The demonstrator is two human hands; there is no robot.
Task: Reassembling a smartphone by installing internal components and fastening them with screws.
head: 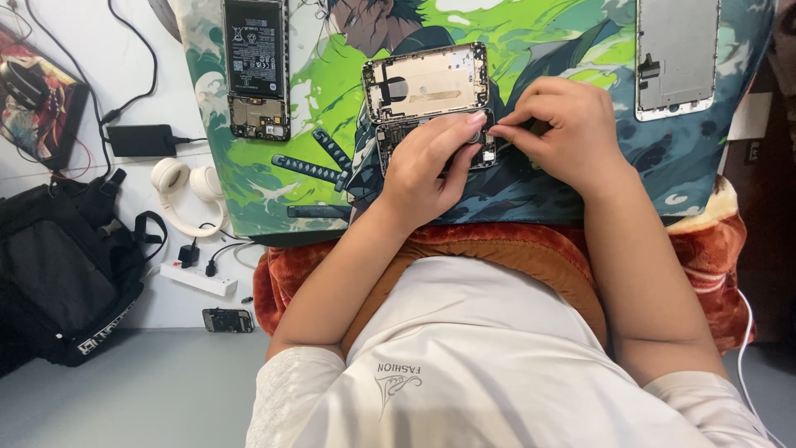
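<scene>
An opened phone body (424,85) with a pale gold inner frame lies in the middle of a green and blue illustrated mat (332,108). My left hand (427,166) rests over its lower end, thumb and fingertips pressed on the bottom section. My right hand (564,124) meets it from the right, fingers pinched at the same lower edge, around a small part that I cannot make out. Both hands hide the phone's bottom end.
A second opened phone with a black battery (256,66) lies at the mat's upper left. A silver phone panel (676,54) lies at the upper right. Left of the mat: white headphones (184,195), a black charger brick (141,139), a power strip (199,278), a black bag (62,265), a small phone part (227,320).
</scene>
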